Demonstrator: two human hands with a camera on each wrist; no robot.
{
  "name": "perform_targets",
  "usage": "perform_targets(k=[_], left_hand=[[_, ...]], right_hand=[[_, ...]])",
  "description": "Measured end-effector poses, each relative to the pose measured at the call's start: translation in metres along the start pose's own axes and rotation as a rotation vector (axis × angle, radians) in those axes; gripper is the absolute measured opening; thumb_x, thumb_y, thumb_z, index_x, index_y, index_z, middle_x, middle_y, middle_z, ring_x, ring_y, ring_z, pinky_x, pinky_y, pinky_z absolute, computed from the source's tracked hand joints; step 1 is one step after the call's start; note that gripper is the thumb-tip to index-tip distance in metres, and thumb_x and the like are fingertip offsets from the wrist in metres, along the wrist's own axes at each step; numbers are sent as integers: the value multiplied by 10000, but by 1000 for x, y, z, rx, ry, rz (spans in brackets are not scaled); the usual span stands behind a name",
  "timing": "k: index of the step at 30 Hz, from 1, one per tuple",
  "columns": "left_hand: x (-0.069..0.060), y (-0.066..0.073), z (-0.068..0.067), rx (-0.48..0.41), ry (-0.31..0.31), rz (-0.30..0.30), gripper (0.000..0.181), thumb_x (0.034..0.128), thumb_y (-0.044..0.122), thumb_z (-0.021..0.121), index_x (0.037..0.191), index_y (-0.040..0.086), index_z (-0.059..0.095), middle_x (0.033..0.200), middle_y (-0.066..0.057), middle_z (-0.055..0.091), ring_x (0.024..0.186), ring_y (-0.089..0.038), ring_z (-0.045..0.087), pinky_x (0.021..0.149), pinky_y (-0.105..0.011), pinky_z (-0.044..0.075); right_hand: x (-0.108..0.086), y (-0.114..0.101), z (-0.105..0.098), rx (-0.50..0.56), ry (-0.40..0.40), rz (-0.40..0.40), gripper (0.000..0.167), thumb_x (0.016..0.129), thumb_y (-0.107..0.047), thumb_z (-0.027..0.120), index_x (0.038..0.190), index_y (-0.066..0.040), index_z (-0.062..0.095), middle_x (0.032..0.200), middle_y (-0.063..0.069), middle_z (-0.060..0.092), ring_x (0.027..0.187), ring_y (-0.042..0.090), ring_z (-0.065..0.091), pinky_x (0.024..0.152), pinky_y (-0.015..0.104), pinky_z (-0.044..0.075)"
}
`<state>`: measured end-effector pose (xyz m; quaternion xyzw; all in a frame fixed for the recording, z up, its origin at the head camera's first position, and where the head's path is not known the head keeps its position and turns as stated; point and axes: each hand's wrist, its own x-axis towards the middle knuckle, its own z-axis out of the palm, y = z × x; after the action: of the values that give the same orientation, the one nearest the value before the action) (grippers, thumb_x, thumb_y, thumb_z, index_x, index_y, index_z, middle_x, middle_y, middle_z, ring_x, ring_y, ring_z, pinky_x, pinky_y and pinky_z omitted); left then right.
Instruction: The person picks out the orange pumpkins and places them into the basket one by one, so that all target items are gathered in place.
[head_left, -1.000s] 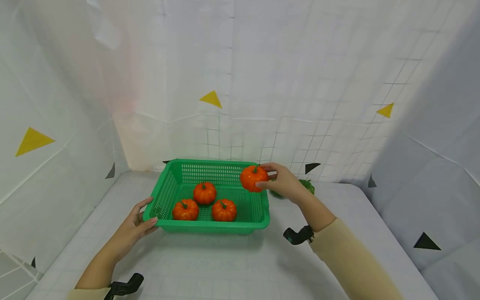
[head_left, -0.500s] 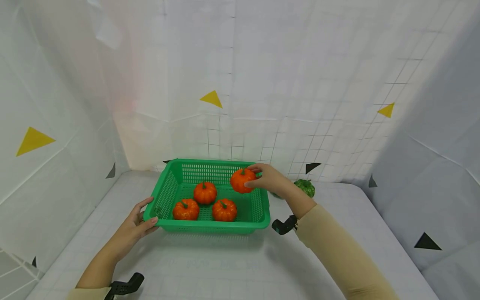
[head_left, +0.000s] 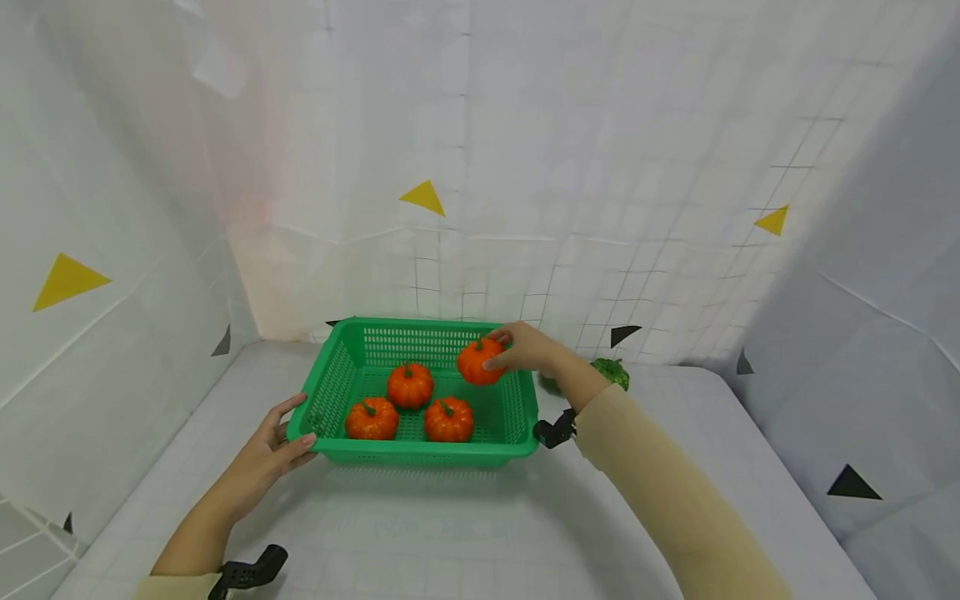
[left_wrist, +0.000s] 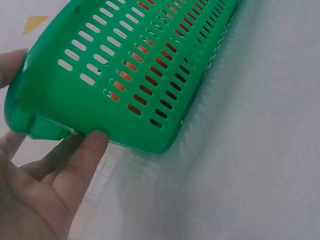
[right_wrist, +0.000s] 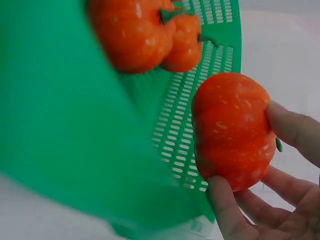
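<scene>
An orange toy pumpkin (head_left: pixel 477 362) with a green stem is pinched between the thumb and fingers of my right hand (head_left: pixel 525 350). It hangs over the right part of a green plastic basket (head_left: pixel 420 448); in the right wrist view the held pumpkin (right_wrist: pixel 232 130) is apart from the basket floor. Three more orange pumpkins lie inside: one at the back (head_left: pixel 410 386), one front left (head_left: pixel 372 419), one front right (head_left: pixel 448 420). My left hand (head_left: pixel 258 462) holds the basket's left front corner, and the left wrist view shows its fingers (left_wrist: pixel 82 165) at the basket's end.
Green bumpy vegetables or gourds (head_left: pixel 612 373) lie on the white table (head_left: pixel 420 533) right of the basket, partly behind my right arm. White sheeting with yellow and black triangles forms walls (head_left: pixel 480 167) around the back and sides.
My right hand has carried the pumpkin leftward, from the basket's right rim to over its inside. The left hand and the basket have stayed in place.
</scene>
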<state>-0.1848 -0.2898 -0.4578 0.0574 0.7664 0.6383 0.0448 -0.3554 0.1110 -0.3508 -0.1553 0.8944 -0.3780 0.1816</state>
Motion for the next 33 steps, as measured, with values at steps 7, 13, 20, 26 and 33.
perform_targets(k=[7,13,20,26,33], left_hand=[[0,0,0,-16,-1,-6,794,1022,175,602,1611,175,70,1486,-338,291,1120,-67,589,973,-315,535],[1,0,0,-13,-1,-6,794,1022,182,602,1612,181,70,1497,-334,284,1124,-60,587,974,-311,534],[1,0,-1,-21,-5,-6,793,1023,176,600,1611,173,67,1488,-336,288,1117,-50,589,967,-286,534],[0,0,-2,-18,-5,-9,798,1021,181,604,1613,176,68,1482,-338,294,1118,-53,589,970,-294,534],[0,0,-2,-17,-4,-7,797,1021,190,606,1613,185,74,1485,-334,293,1121,-48,585,974,-293,531]], right_hand=[[9,-15,4,19,-67,30,642,886,-204,788,1436,-30,503,1448,214,480,1186,311,583,940,387,570],[20,-20,15,-4,-106,37,624,894,-165,778,1438,-27,506,1458,222,473,1201,321,585,941,397,569],[30,-12,26,-42,-132,64,608,914,-170,759,1447,-36,498,1453,177,479,1190,303,589,944,393,566],[35,-3,32,-43,-103,117,595,909,-175,764,1428,-32,511,1415,178,502,1145,284,609,918,369,576],[45,5,40,-21,-71,113,598,893,-129,775,1417,-8,513,1421,197,488,1175,300,586,909,363,577]])
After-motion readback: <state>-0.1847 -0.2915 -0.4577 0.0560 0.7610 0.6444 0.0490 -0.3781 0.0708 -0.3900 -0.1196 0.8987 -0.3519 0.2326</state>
